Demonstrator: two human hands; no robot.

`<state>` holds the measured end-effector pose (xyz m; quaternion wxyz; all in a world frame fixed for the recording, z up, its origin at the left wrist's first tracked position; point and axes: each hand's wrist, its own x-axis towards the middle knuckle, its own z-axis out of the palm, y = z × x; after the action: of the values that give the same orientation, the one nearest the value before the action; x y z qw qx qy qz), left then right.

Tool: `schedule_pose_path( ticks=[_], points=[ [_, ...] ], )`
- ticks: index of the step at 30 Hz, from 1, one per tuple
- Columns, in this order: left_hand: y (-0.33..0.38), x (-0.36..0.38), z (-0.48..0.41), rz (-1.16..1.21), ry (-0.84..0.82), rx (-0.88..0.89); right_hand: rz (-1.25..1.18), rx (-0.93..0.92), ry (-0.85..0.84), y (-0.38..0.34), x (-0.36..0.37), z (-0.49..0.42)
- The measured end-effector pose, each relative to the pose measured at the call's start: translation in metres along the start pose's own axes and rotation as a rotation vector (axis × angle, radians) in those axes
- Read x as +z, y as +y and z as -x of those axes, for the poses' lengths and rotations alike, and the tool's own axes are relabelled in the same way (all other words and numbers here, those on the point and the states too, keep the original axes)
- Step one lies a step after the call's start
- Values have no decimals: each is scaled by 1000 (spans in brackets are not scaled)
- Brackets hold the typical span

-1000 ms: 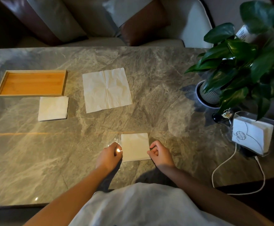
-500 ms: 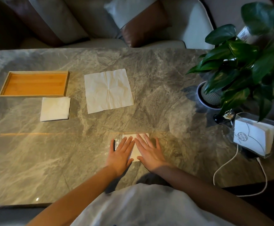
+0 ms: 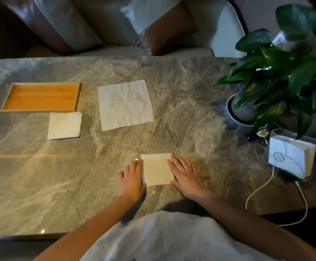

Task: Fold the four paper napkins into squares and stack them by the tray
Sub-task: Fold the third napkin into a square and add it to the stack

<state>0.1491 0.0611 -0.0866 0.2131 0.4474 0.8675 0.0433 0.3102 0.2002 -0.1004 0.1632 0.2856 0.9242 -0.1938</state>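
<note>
A folded square napkin [image 3: 156, 169] lies on the marble table near its front edge. My left hand [image 3: 132, 177] rests flat at the napkin's left edge and my right hand [image 3: 185, 174] flat at its right edge; both have fingers spread and hold nothing. An unfolded, creased napkin [image 3: 125, 105] lies farther back at the centre. A folded napkin stack [image 3: 65, 125] sits just in front of the wooden tray [image 3: 40, 110] at the left; how many napkins are in it I cannot tell.
A potted plant [image 3: 277, 78] stands at the right, with a clear napkin holder [image 3: 292, 159] in front of it and a white cable [image 3: 262, 187] trailing off the table's right front. A sofa with cushions [image 3: 164, 27] lines the far side.
Half a second ago both palms pressed on top of the folded napkin; they have since slid apart to its left and right edges, uncovering it.
</note>
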Motion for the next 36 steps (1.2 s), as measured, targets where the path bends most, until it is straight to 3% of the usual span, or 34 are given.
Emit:
schedule_pose_path(
  ticks=[2,7,9,20,24,31,36],
  points=[
    [10,2,0,226,-31,-98,-1,2,0,-1,-1,0],
    [26,0,-9,1130,-97,-532,-7,14,-10,-4,-3,2],
    [26,-4,-11,1290,-144,-670,3,13,-12,-4,-3,2],
    [20,-16,-16,1332,-304,-602,-19,73,15,-16,-2,12],
    [18,-24,-14,1342,-304,-606,-131,110,111,-28,-3,16],
    [-14,-46,-6,1422,-305,-588,-872,396,413,-78,1,2],
    [-59,-68,-1,1476,-291,-547,-1376,526,287,-128,-4,-26]
  ],
)
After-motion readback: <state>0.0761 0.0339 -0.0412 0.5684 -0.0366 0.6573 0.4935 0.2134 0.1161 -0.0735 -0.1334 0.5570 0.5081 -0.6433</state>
